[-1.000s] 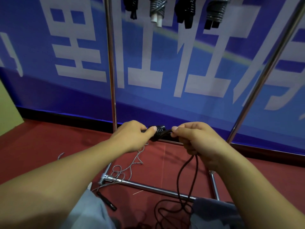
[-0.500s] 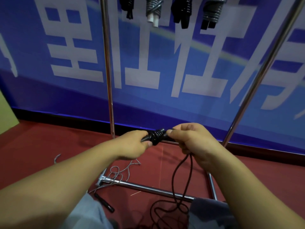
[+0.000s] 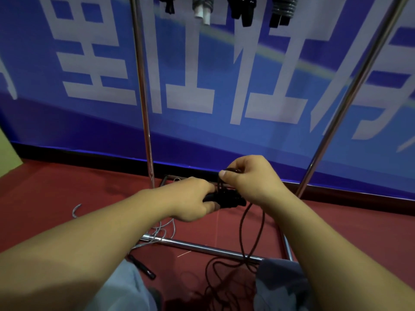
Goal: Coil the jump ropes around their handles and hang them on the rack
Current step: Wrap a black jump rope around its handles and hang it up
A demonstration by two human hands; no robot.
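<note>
Right hand: thumb and forefinger pinch a loop of thin black cord just above the handles. Left hand: fingers curled round the black jump rope handles, a few turns already wrapped on. Braided black rope hangs slack to a loose tangle on the red carpet, crossing the chrome rack base bar. Thin silver rope lies at the base's left corner. Coiled ropes hang at top edge.
</note>
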